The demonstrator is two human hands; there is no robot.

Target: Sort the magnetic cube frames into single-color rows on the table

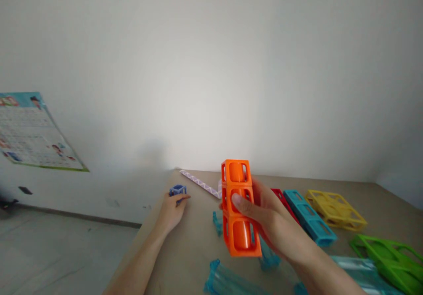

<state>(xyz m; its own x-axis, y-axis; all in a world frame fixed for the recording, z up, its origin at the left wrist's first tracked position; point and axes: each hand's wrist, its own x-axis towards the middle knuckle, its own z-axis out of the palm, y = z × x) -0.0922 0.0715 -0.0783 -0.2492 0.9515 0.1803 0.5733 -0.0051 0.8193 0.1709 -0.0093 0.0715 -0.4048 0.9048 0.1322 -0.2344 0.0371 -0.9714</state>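
Clock directions are taken from the orange block. Nearest, at six o'clock, a clear blue tube of smooth, glossy plastic lies on the bench; another clear tube lies at four, beside the green frame, whose openings are rounded. The orange block itself is held up over the bench in the right hand, a stack of three hollow cells, each with a curved, shiny inner face. That hand is clamped on its middle cell, thumb across the front, the other fingers mostly hidden behind. It looks light, stiff and a little slick, unlikely to dent; the middle cell seems the best balanced hold, with the square rims giving grip. At three o'clock lie the openwork cyan block, the yellow frame and, partly hidden by the hand, the red block. Toward nine, the left hand has its fingers closed around the small blue block, an open-sided cube that looks light and rigid. Farther, at ten, a flat lavender strip with a zigzag pattern runs before the matte white wall, which carries a glossy poster.
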